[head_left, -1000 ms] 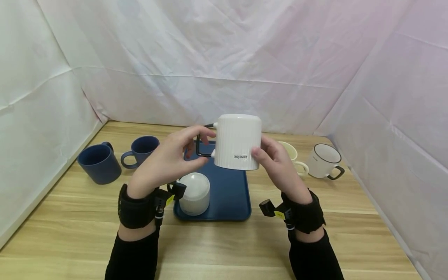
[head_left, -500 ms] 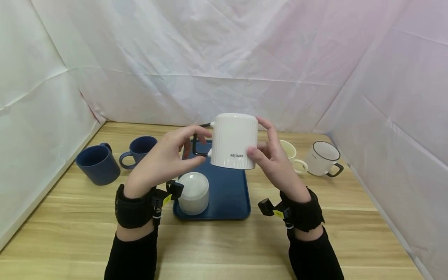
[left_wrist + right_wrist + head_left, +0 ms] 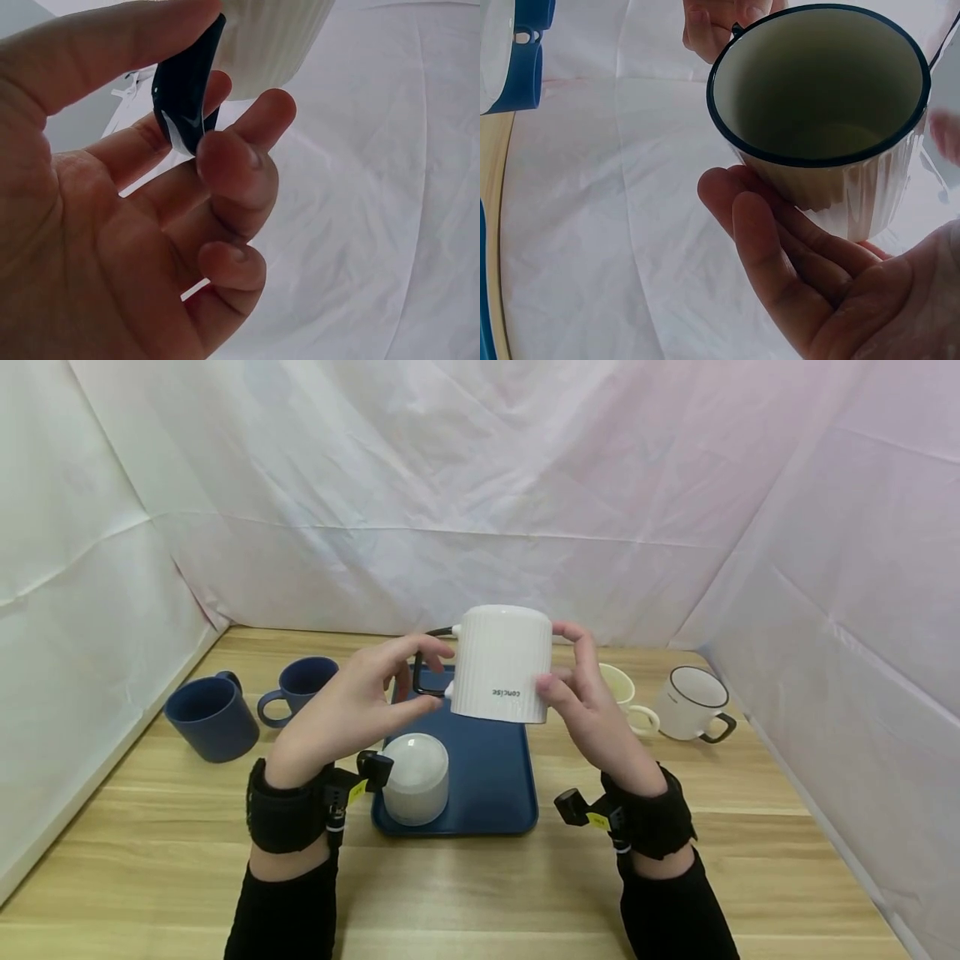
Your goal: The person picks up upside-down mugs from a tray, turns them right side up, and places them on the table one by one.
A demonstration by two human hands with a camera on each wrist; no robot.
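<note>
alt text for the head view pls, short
Two hands hold a white ribbed mug upside down above a blue tray: the left hand pinches its black handle, the right hand grips its side.

Tabletop stock: tray, five cups, white sheeting.

Blue tray [image 3: 491, 781], rectangular, centred on a wooden table [image 3: 465, 893]. On the tray's near left corner, one white ribbed cup [image 3: 417, 778], standing upside down. Left of the tray, on the table: small blue mug [image 3: 300, 687], upright, handle to the left; beside it and further left, large blue mug [image 3: 212, 718], upright, handle at the back. Right of the tray: cream mug [image 3: 624, 693], partly hidden, pale handle towards the front; next to it white mug [image 3: 696, 703] with dark rim and dark handle pointing right. White sheeting [image 3: 480, 502], creased, encloses the table at back, left and right.
</note>
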